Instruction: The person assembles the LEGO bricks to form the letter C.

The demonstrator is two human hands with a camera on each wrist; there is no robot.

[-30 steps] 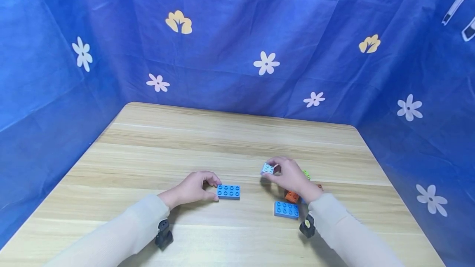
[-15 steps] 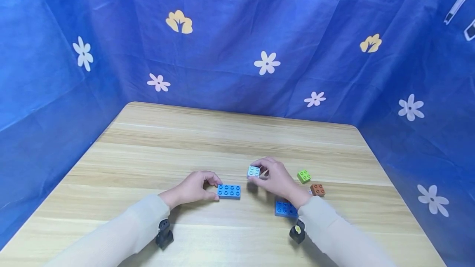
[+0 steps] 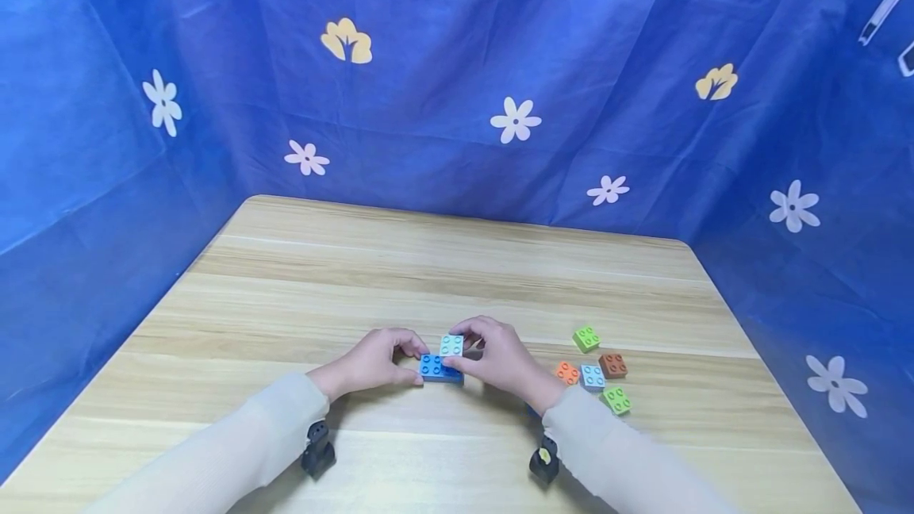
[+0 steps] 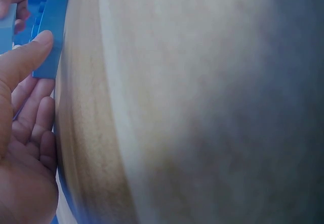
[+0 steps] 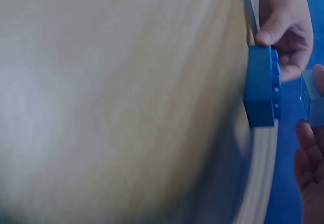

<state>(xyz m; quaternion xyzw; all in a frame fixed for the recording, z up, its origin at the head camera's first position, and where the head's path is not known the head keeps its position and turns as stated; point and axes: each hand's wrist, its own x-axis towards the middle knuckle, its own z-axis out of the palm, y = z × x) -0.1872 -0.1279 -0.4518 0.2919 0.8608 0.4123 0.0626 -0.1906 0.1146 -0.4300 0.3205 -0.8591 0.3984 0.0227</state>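
My left hand (image 3: 371, 359) pinches the left end of a long blue building brick (image 3: 432, 368) lying studs up on the table. My right hand (image 3: 496, 351) grips a small pale blue brick (image 3: 451, 345) with four-sided top between thumb and fingers. It hovers over the right half of the long brick and hides those studs in the head view. In the right wrist view a gap shows between the pale brick (image 5: 312, 100) and the studs of the blue brick (image 5: 259, 87). The left thumb lies against the blue brick (image 4: 54, 19) in the left wrist view.
Right of my right hand lie loose small bricks: orange (image 3: 567, 373), pale blue (image 3: 593, 377), brown (image 3: 612, 365) and two green, one farther back (image 3: 586, 339) and one nearer (image 3: 616, 400). My right wrist mostly hides another blue brick. A blue curtain (image 3: 428, 101) surrounds the table (image 3: 343, 276).
My right hand has carried the pale blue brick leftward, from near the loose bricks to over the long blue brick. My left hand and the long brick have stayed in place.
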